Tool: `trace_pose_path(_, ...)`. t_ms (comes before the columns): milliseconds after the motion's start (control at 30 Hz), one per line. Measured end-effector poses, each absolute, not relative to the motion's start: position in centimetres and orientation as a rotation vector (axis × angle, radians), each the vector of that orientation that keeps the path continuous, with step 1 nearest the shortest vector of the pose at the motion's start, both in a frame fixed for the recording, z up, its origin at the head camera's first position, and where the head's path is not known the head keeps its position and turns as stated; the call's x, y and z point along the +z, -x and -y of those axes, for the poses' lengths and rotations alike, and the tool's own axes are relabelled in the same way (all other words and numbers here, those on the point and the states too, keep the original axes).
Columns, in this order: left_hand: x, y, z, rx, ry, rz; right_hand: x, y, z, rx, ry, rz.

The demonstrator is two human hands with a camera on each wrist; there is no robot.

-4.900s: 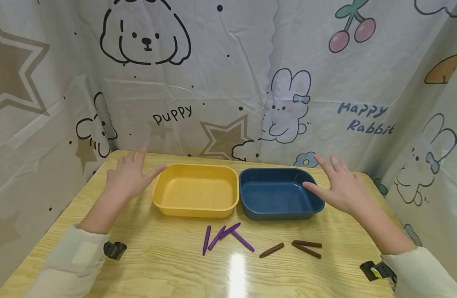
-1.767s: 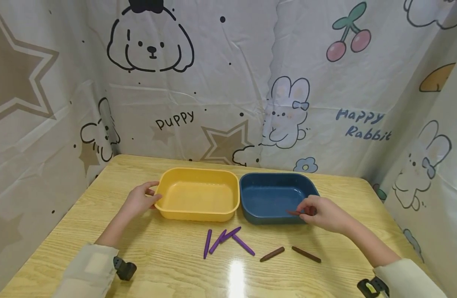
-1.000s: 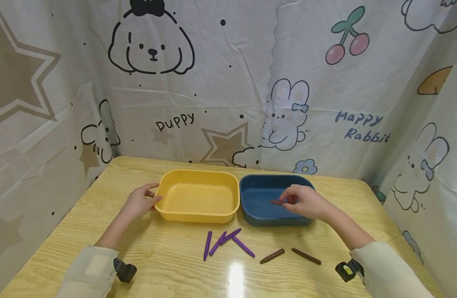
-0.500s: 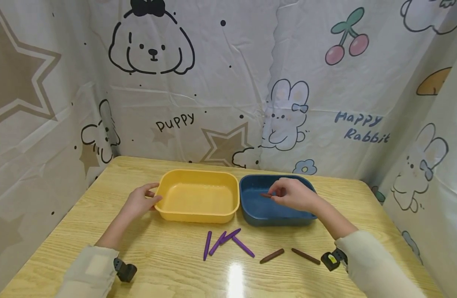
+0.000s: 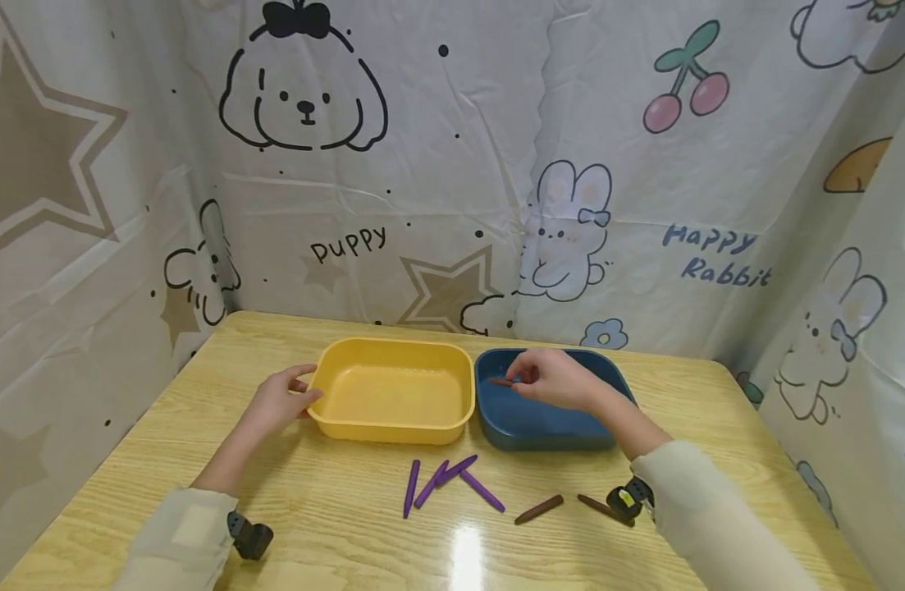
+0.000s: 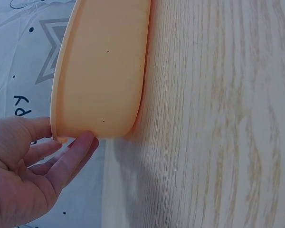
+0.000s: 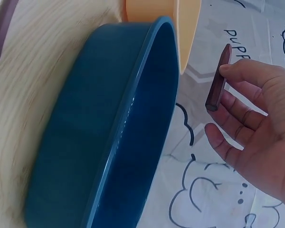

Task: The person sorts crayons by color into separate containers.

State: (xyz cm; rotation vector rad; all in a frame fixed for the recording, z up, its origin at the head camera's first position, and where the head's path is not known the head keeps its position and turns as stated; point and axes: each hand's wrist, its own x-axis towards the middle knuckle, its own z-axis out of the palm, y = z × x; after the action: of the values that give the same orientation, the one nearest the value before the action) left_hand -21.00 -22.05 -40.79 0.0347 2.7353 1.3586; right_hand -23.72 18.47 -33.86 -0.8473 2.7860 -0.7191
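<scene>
In the head view my right hand (image 5: 555, 379) is over the blue tray (image 5: 548, 423), pinching a brown crayon (image 5: 502, 382) between thumb and fingers. The right wrist view shows that crayon (image 7: 218, 78) clear of the tray's rim, the other fingers loosely bent. My left hand (image 5: 278, 400) grips the left end of the yellow tray (image 5: 393, 431); in the left wrist view the thumb is at the rim and the fingertips (image 6: 83, 142) press the end wall. Several purple crayons (image 5: 483, 491) lie before the trays. Two brown crayons (image 5: 539, 510) lie farther right, one partly covered by the wrist camera.
Both trays stand side by side on the wooden table (image 5: 334, 525). A printed cloth (image 5: 422, 180) hangs behind the table and along both sides. A black wrist camera (image 5: 249, 538) sits at the left sleeve, another (image 5: 629, 497) at the right.
My right hand has picked up one of the brown crayons and carried it leftward over the blue tray. My left hand has come down onto the yellow tray's end and stays there.
</scene>
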Motion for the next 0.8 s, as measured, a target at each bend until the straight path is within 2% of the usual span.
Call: trace_pose_path(800, -41.2, 21.5, 22.2, 1.393, -0.008, -2.7, -35.5, 25.4, -11.9, -0.608, 0.98, -2.767)
